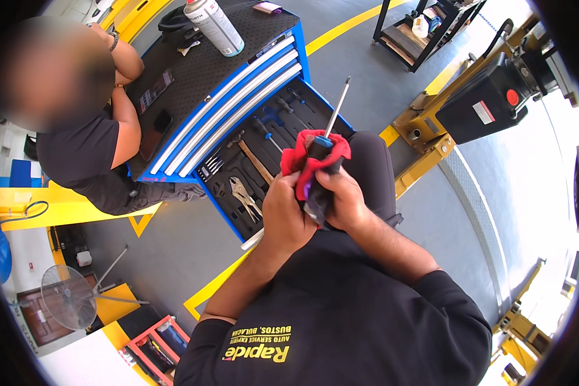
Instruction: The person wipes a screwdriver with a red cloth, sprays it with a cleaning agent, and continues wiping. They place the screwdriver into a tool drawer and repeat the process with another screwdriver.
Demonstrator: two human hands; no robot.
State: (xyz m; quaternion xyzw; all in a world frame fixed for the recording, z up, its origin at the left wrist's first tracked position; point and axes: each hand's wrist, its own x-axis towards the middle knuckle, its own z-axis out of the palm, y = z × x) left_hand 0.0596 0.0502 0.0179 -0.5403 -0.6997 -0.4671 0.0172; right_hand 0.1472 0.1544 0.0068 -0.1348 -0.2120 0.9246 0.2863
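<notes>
A screwdriver [338, 108] with a blue-and-black handle points up and away, its metal shaft bare. A red cloth [293, 159] is bunched around the handle. My left hand [288, 209] is closed on the cloth and the handle within it. From the other side, my right hand [345, 199] grips the cloth against the handle, thumb on top. Darker folds of material hang below between my hands. Just beyond them is an open tool drawer [228, 151] with locking pliers [244, 198], a wooden-handled hammer [255, 161] and several screwdrivers in dark foam.
The drawer belongs to a blue tool cabinet [304, 48] with a spray can [215, 29] on its top. Another person [77, 145] leans on the cabinet at left. A yellow lift post [424, 154] stands at right, a black cart [392, 38] at far right, and a fan [69, 297] at lower left.
</notes>
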